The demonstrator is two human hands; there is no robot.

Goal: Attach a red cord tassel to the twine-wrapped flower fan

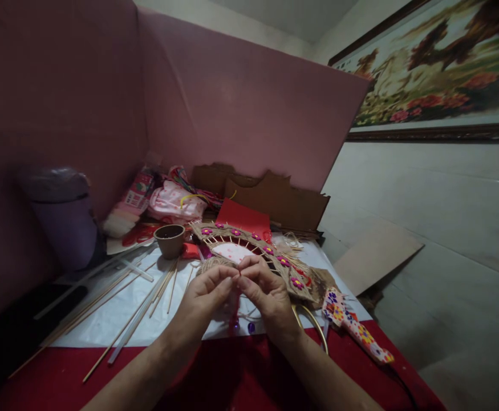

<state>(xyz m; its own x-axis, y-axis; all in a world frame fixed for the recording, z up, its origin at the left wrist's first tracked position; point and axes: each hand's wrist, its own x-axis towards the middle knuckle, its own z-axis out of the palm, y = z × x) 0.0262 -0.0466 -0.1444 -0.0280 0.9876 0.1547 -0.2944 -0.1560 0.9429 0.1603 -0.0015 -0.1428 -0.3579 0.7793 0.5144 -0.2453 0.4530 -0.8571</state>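
Pinching a thin reddish strand (235, 308), with flowers in place and beads loose

Both hands meet over the near part of the white-covered surface (82, 330). The left hand (210, 288) and right hand (270, 291) each have thumb and finger closed, tips nearly touching, on what looks like the strand; the pinched bit is too small to make out clearly. The strand hangs below the fingers toward two purple beads (251, 328), which appear to lie loose on the surface.

Behind the hands is a curved twine piece (289, 271), partly hidden by the right hand. Much of it looks done: its outer band carries a row of pink flowers (283, 261), thin ribs show along it, and a white spotted panel (230, 252) fills the inner curve. The strand and beads seem not yet fixed to it, so that part appears unfinished; how much more is left cannot be told.

Thin sticks (159, 294) lie loose to the left, near a small cup (170, 248). What looks like a flower-patterned glue gun (356, 331) rests at the right edge, beside a gold-coloured loop (317, 325).
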